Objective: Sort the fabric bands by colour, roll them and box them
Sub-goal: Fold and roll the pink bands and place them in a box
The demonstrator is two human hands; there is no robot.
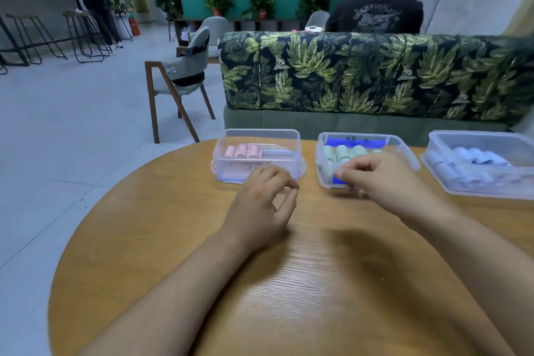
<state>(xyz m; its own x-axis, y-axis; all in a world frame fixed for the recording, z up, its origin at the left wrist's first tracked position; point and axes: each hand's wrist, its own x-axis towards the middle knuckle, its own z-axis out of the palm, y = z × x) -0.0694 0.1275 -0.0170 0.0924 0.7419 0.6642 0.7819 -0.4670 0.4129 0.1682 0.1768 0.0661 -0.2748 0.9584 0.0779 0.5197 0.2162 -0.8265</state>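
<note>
The rolled fabric bands lie already sorted in three clear boxes along the far edge of the tabletop (303,283): the pink rolls (244,151) in the left box (260,131) at 11 o'clock, the green rolls (344,152) in the middle box (358,134) at 12 o'clock, and the pale blue rolls (474,154) in the right box (476,133) at 2 o'clock. The left hand (264,202) is just in front of the left box, at its 5 o'clock corner, with fingers loosely bent and nothing between them. The right hand (387,179) is against the near wall of the middle box; its fingers are curled downward and blurred, so I cannot tell whether they hold something. Beyond the tabletop, at 12 o'clock, stands a sofa (361,75) with leaf print, and a wooden chair (182,75) at 10 o'clock.
</note>
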